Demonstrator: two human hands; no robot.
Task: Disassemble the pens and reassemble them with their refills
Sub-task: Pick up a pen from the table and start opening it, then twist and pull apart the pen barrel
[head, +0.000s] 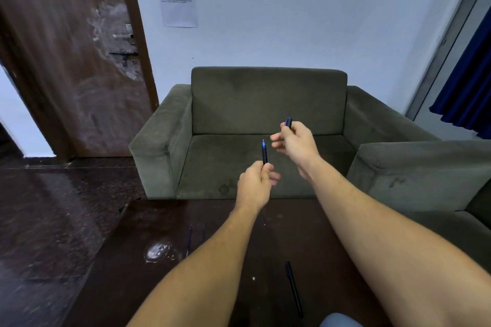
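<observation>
Above the dark tabletop (159, 220), the left hand (255, 186) is gripping an uncapped pen (264, 152) upright while the right hand (295, 141), farther right, is pinching a cap (288, 122); a second pen (293, 289) is lying near.

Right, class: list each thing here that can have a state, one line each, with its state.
Held pen: uncapped, tip up, gripped by left hand.
Cap: off the pen, pinched by right hand.
Second pen: lying flat on table, untouched.
Refill: loose on table, faint.
Door: open.
</observation>
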